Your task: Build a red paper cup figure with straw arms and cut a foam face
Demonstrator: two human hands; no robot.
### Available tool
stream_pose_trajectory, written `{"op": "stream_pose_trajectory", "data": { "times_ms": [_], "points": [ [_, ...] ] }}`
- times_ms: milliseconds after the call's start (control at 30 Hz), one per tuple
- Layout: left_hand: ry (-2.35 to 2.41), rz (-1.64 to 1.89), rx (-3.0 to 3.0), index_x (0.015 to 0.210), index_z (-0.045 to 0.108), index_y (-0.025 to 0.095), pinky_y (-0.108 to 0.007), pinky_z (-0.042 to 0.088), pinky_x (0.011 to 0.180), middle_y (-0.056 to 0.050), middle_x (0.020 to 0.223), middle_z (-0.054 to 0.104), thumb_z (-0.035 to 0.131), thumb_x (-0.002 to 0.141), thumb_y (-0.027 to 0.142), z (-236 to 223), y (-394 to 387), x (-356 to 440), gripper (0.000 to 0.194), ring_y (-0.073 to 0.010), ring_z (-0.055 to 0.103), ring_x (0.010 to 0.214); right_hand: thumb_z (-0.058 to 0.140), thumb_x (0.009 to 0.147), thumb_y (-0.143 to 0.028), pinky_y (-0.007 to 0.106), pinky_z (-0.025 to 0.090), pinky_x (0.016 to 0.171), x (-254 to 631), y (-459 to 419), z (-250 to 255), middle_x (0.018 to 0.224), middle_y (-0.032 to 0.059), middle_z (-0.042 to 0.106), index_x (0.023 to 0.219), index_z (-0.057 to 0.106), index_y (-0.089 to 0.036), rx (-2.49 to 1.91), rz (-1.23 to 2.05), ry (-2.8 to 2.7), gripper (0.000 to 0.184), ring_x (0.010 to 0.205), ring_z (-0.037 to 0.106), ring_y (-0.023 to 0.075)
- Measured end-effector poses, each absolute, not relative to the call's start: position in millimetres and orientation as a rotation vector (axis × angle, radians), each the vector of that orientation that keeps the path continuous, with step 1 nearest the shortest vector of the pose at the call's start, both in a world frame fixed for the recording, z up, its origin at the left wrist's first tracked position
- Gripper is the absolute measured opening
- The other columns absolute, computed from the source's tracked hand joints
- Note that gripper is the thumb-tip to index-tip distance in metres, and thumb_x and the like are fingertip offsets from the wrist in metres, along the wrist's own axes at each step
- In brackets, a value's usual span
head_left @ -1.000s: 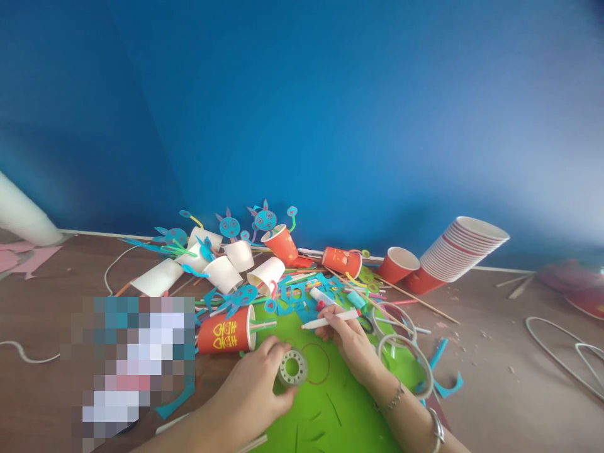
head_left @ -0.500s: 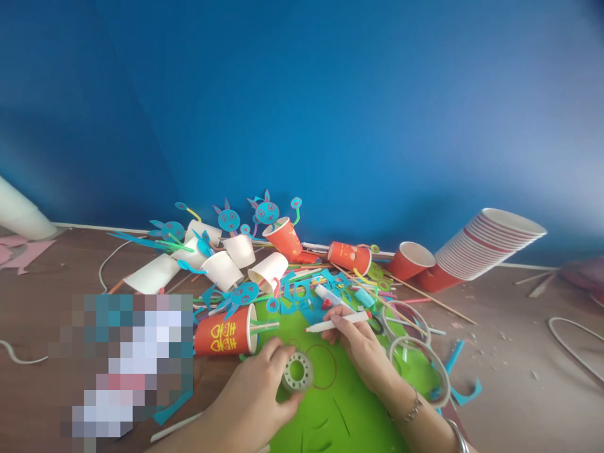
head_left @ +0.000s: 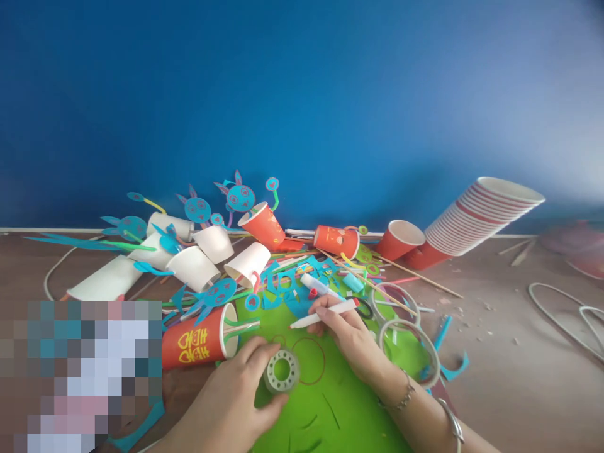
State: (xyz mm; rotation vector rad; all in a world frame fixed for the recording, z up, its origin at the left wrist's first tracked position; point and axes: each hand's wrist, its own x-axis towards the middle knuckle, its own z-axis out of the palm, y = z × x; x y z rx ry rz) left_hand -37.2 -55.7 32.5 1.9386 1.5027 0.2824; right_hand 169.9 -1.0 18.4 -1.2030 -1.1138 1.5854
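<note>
My left hand (head_left: 231, 390) grips a small roll of tape (head_left: 293, 376) between thumb and fingers, low over a green sheet of paper (head_left: 325, 415). A thin red circle outline (head_left: 323, 365) shows on the sheet just right of the roll, and part of a smaller one shows behind it. In my right hand (head_left: 352, 346) is a white marker pen (head_left: 325, 314), its red tip pointing left above the sheet. Beside my left hand lies a red paper cup (head_left: 201, 340) on its side with green sticks in it.
Several white paper cups (head_left: 193, 267) with blue paper rabbit figures lie at the back left. A tall stack of cups (head_left: 472, 229) leans at the right. Near my right wrist are large tape rolls (head_left: 431, 352), blue paper scraps (head_left: 283, 286) and a glue stick (head_left: 321, 286). A blue wall (head_left: 302, 113) stands behind.
The view has shifted, so most things appear further left. Both hands keep their hold; the tape roll sits slightly farther from the large red circle, and the pen remains above the sheet.
</note>
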Motion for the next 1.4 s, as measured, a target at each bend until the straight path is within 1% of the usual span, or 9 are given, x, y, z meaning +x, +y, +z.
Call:
{"op": "stream_pose_trajectory", "data": {
  "times_ms": [167, 267, 367, 500, 700, 900, 1000, 1267, 1400],
  "points": [
    [1.5, 0.268, 1.952, 0.118, 0.06, 0.022, -0.037, 0.052, 0.089, -0.009, 0.122, 0.062, 0.06, 0.075, 0.023, 34, -55, -38, 0.043, -0.0284, 0.062, 0.109, 0.057, 0.086, -0.051, 0.031, 0.045, 0.065, 168, -10, 28, 0.067, -0.0003, 0.061, 0.081, 0.058, -0.023, -1.195, 1.44, -1.261, 0.029, 0.066, 0.059, 0.0171],
    [1.459, 0.256, 1.917, 0.117, 0.06, 0.025, -0.036, 0.051, 0.091, -0.007, 0.119, 0.062, 0.061, 0.077, 0.022, 38, -53, -37, 0.041, -0.0262, 0.063, 0.107, 0.05, 0.091, -0.035, 0.029, 0.043, 0.058, 167, -22, 35, 0.067, 0.0004, 0.057, 0.079, 0.055, -0.023, -1.111, 1.181, -1.541, 0.018, 0.062, 0.054, 0.0159],
    [1.427, 0.259, 1.894, 0.116, 0.06, 0.025, -0.035, 0.05, 0.091, -0.006, 0.117, 0.062, 0.062, 0.077, 0.023, 41, -53, -37, 0.039, -0.0255, 0.062, 0.106, 0.048, 0.086, -0.019, 0.028, 0.04, 0.054, 165, -31, 40, 0.066, 0.0007, 0.055, 0.078, 0.05, -0.024, -0.942, 0.898, -1.883, 0.009, 0.059, 0.051, 0.0153],
    [1.416, 0.237, 1.881, 0.117, 0.059, 0.024, -0.036, 0.05, 0.088, -0.007, 0.117, 0.061, 0.06, 0.078, 0.023, 43, -51, -37, 0.039, -0.0253, 0.063, 0.101, 0.048, 0.08, -0.012, 0.028, 0.04, 0.054, 159, -36, 41, 0.066, 0.0005, 0.055, 0.082, 0.047, -0.025, -0.835, 0.745, -2.094, 0.014, 0.059, 0.05, 0.0163],
    [1.41, 0.243, 1.881, 0.115, 0.06, 0.02, -0.032, 0.05, 0.084, -0.007, 0.112, 0.061, 0.062, 0.075, 0.023, 43, -48, -35, 0.04, -0.0239, 0.063, 0.096, 0.047, 0.079, -0.01, 0.031, 0.04, 0.056, 154, -38, 37, 0.069, 0.0018, 0.058, 0.087, 0.044, -0.025, -0.739, 0.577, -2.292, 0.018, 0.059, 0.049, 0.018],
    [1.39, 0.299, 1.903, 0.119, 0.059, 0.017, -0.032, 0.049, 0.083, -0.007, 0.111, 0.06, 0.061, 0.074, 0.021, 41, -50, -35, 0.045, -0.0241, 0.063, 0.096, 0.048, 0.08, -0.008, 0.03, 0.041, 0.057, 152, -38, 34, 0.07, 0.0022, 0.059, 0.089, 0.044, -0.024, -0.72, 0.499, -2.34, 0.019, 0.061, 0.049, 0.018],
    [1.379, 0.329, 1.912, 0.119, 0.059, 0.018, -0.031, 0.048, 0.082, -0.006, 0.109, 0.06, 0.06, 0.075, 0.021, 41, -51, -36, 0.045, -0.0228, 0.062, 0.096, 0.047, 0.08, -0.007, 0.03, 0.04, 0.056, 150, -39, 32, 0.069, 0.0019, 0.059, 0.088, 0.046, -0.024, -0.736, 0.479, -2.344, 0.018, 0.061, 0.049, 0.0177],
    [1.376, 0.334, 1.911, 0.111, 0.06, 0.02, -0.03, 0.048, 0.079, -0.006, 0.108, 0.06, 0.061, 0.075, 0.025, 42, -51, -37, 0.036, -0.0232, 0.063, 0.093, 0.047, 0.083, -0.01, 0.029, 0.04, 0.057, 151, -40, 30, 0.072, 0.0027, 0.058, 0.087, 0.047, -0.023, -0.787, 0.611, -2.325, 0.014, 0.063, 0.05, 0.0179],
    [1.373, 0.335, 1.939, 0.113, 0.059, 0.021, -0.03, 0.048, 0.077, -0.006, 0.108, 0.06, 0.063, 0.077, 0.026, 44, -50, -38, 0.036, -0.0237, 0.063, 0.092, 0.045, 0.086, -0.011, 0.028, 0.039, 0.057, 151, -40, 29, 0.073, 0.0009, 0.054, 0.086, 0.045, -0.023, -0.816, 0.706, -2.273, 0.013, 0.064, 0.05, 0.0165]
  ]
}}
